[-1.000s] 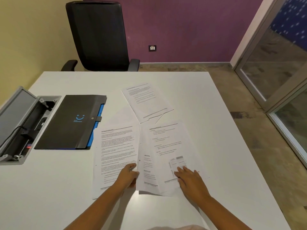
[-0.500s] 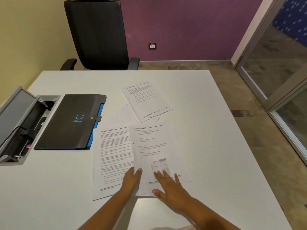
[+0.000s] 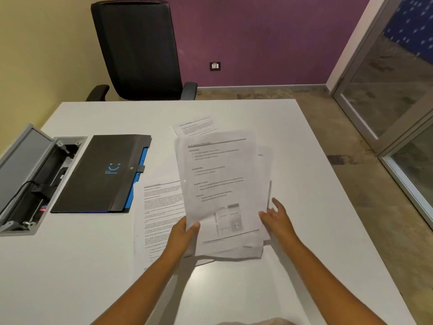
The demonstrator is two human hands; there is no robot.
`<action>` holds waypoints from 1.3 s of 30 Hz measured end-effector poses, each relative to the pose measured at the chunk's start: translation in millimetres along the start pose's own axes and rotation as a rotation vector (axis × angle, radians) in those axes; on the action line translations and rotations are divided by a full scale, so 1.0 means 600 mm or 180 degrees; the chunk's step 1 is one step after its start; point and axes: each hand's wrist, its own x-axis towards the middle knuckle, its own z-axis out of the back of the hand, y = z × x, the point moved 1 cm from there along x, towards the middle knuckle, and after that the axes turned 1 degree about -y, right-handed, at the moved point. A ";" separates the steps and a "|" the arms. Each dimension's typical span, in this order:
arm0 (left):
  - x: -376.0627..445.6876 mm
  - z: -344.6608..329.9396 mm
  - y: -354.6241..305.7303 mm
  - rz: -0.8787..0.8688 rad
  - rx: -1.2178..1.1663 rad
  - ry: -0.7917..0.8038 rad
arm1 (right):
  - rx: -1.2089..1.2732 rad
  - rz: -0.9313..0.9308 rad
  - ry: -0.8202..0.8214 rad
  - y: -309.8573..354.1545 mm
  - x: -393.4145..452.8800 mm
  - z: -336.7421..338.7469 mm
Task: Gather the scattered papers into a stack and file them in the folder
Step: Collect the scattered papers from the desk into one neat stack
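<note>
Several white printed sheets [image 3: 222, 191], blurred and unreadable, are pinched at their near left corner by the left hand [image 3: 185, 233] above the white table [image 3: 70, 277], hiding most of a far sheet [image 3: 194, 126]. Right hand [image 3: 276, 219] hangs open beside them. Another page [image 3: 159, 219] lies beside the closed black folder [image 3: 103, 174], whose blue logo lettering is illegible.

A black office chair [image 3: 138, 50] stands behind the white table [image 3: 70, 266], whose grey cable box [image 3: 30, 181] lies open.
</note>
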 end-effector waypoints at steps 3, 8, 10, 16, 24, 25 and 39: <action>0.004 0.001 -0.020 -0.0192 -0.0178 0.0102 | -0.0080 0.0222 0.0248 0.027 0.006 0.006; 0.009 -0.002 -0.042 -0.0334 -0.0246 0.0010 | 0.0238 0.0816 0.0055 0.065 -0.013 0.007; 0.008 -0.006 -0.048 -0.0376 -0.0221 -0.0055 | 0.0173 0.0950 0.0060 0.071 -0.020 0.007; 0.000 -0.020 -0.068 -0.0547 -0.0110 0.0050 | 0.0015 0.1027 0.0002 0.072 -0.036 -0.001; -0.002 -0.033 -0.085 -0.0660 -0.0401 0.0042 | 0.0183 0.1080 -0.0059 0.083 -0.047 0.000; -0.001 -0.035 -0.083 -0.0625 -0.0410 0.0091 | 0.0163 0.1025 -0.0062 0.080 -0.047 0.000; 0.003 -0.036 -0.060 -0.0606 -0.0306 0.0077 | 0.0017 0.0683 -0.0215 0.028 -0.043 -0.007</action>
